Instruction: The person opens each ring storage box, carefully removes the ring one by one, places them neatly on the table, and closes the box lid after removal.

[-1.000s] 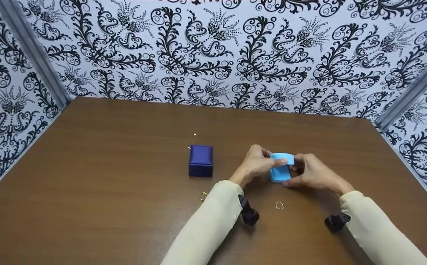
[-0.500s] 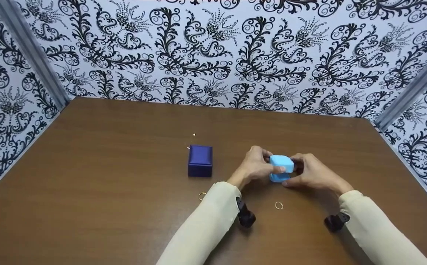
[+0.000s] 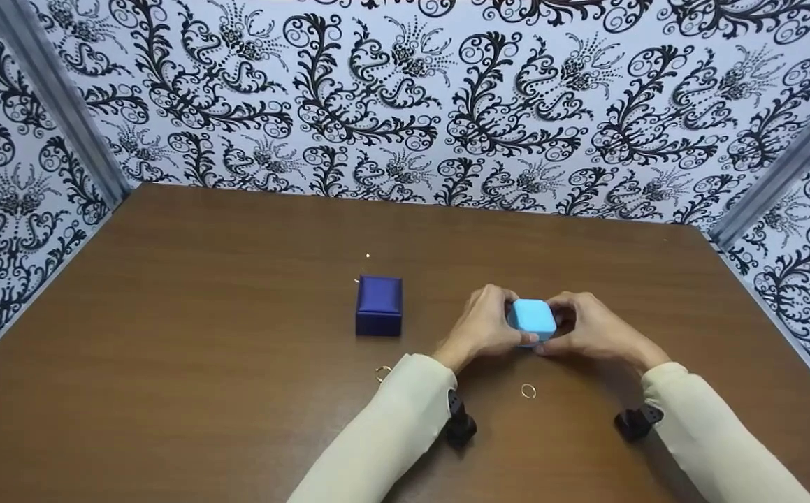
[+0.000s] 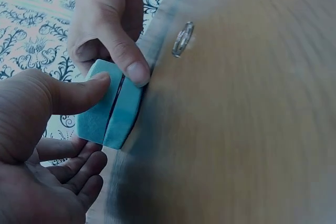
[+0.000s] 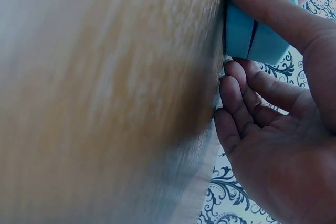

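Note:
A light blue ring box stands on the table between both hands, its lid down on its base. My left hand grips the lid, thumb on the front and fingers round the far side. Opposite, my right hand holds the base, its thumb low on the front. The left wrist view shows a thin dark seam between lid and base of the box. What lies inside is hidden. Nearer the front, a thin ring lies on the table, apart from the hands.
A dark blue box with its lid down stands left of the hands. Another gold ring lies by the left sleeve, partly covered by it. A tiny bright piece lies behind the dark blue box. Patterned walls border the brown table.
The light blue box's lid has swung down from open to lying on its base, pushed by my left hand, which moved slightly toward the front. My right hand has stayed on the base.

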Tool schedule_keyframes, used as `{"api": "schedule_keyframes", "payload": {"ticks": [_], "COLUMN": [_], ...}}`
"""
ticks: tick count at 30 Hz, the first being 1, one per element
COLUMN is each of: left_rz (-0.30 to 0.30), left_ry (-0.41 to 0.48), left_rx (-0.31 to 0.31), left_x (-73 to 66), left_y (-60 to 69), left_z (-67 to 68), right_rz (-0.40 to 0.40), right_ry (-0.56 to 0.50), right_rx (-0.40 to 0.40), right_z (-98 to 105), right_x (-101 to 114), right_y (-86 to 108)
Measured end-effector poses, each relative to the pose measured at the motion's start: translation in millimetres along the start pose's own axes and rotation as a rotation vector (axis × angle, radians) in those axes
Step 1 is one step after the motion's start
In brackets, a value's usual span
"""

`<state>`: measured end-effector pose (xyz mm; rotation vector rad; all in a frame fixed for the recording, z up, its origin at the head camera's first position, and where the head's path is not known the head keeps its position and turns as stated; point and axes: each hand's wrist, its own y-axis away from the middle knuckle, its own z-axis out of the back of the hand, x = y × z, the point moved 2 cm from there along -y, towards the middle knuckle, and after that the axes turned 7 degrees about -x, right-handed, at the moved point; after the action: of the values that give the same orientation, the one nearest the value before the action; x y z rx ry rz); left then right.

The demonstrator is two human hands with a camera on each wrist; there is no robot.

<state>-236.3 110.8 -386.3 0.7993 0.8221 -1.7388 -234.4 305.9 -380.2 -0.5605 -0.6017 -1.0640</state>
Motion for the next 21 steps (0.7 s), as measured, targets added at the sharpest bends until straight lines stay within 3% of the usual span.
{"api": "schedule_keyframes", "payload": {"ticks": [7, 15, 21], "left_rz": [-0.02, -0.023, -0.045], "left_ry": [-0.077, -0.079, -0.141], "left_rx": [-0.008, -0.033, -0.071], "left_x": [-0.6, 2.6, -3.9], "left_y": [2.7, 7.2, 10.4], "left_z": [0.2, 0.6, 17.1], "right_rz": [0.0, -0.01, -0.049], "right_ry": [0.02, 0.063, 0.062], "right_rx": [0.01, 0.002, -0.013], "right_z": [0.2, -2.8, 0.4], "right_x": [-0.2, -3.5, -0.1], "right_y": [-2.1, -3.6, 0.3]}}
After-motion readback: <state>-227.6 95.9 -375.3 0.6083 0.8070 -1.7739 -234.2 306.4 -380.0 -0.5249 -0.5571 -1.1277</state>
